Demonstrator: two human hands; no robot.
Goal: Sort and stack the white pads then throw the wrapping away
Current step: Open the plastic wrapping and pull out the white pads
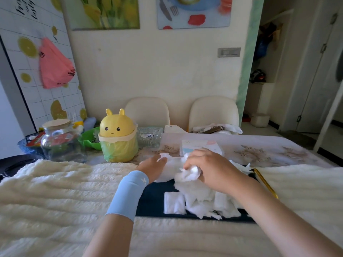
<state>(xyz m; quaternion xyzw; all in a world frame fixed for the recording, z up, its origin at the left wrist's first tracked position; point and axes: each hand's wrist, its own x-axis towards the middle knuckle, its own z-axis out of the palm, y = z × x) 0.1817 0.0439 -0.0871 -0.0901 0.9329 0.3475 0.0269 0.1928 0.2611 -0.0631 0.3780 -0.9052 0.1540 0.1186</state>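
On the cream blanket [55, 191], right hand [209, 169] clutches crumpled wrapping [189, 174], left hand [151, 168] lies spread, yellow bin [117, 136] behind.

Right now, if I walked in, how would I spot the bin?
Look at the left end of the table by the wall. The bin stands between a glass jar and a glass dish. Only it is yellow, with a little face and two ears.

Black script on the lemon-print panel [33, 26], too blurred for reading
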